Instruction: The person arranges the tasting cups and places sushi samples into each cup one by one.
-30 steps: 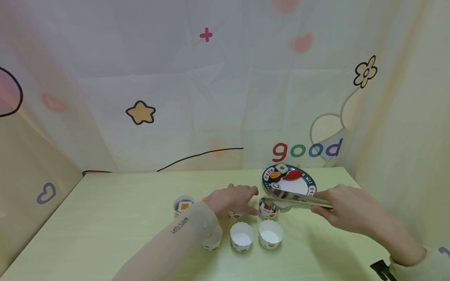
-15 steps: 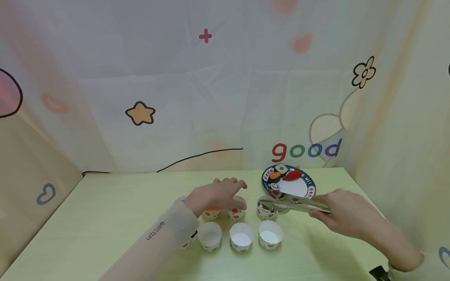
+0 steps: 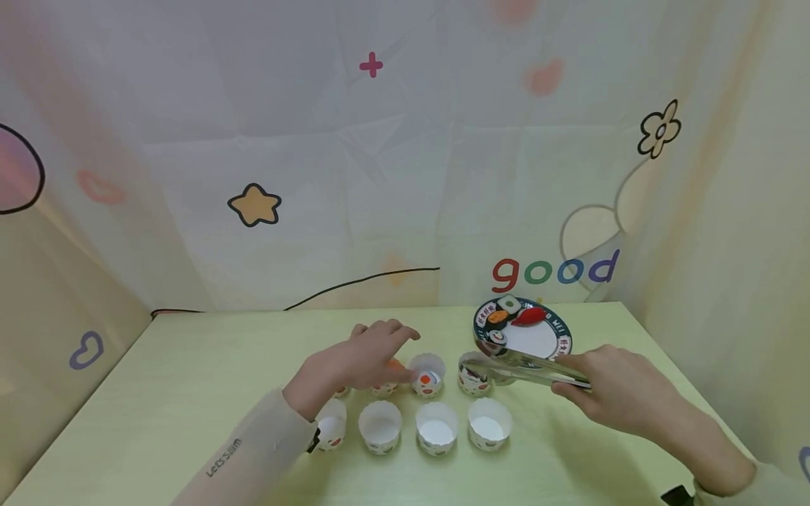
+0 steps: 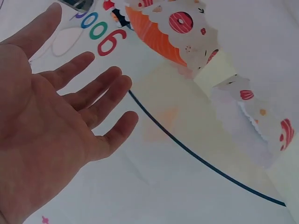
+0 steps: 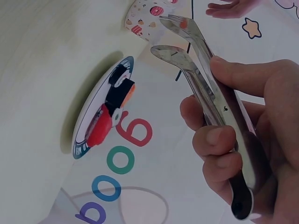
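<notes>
Above the table (image 3: 158,393), the left hand (image 3: 357,355) is held unclenched, grasping nothing; by the right hand (image 3: 623,385), near the plate (image 3: 538,337) set far right, likely for easy reach, tongs (image 5: 236,112) are gripped, apparently to reach the far row's rightmost cup (image 3: 473,386).

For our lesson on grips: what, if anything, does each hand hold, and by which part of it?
The right hand holds the metal tongs around both arms, behind the curved tips. The left hand holds nothing.
</notes>
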The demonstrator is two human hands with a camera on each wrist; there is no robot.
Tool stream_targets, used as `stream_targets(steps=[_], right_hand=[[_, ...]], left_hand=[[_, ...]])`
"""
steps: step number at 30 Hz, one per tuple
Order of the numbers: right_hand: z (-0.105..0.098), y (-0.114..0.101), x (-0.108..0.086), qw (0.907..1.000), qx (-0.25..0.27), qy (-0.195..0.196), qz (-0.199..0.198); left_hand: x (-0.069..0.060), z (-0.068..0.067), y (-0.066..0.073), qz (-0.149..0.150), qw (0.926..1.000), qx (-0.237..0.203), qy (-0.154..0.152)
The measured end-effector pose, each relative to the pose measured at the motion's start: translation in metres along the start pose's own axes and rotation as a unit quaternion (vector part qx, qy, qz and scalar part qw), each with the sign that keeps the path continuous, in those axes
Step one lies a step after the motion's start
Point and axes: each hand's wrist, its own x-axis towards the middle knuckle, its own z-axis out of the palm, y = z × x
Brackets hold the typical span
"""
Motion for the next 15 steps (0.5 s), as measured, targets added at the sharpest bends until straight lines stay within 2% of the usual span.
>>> stream_targets(steps=[8,15], right_hand=[[0.002,0.001,-0.002,0.9999,-0.003,0.01,0.001],[0.001,0.004,-0.003,0.9995,0.026,0.015,0.011]], left_hand=[[-0.025,0.001,-0.004,0.037,0.9975,-0.019,0.057],[-0.043,0.006,-0.01,0.044,0.9937,-0.021,0.101]])
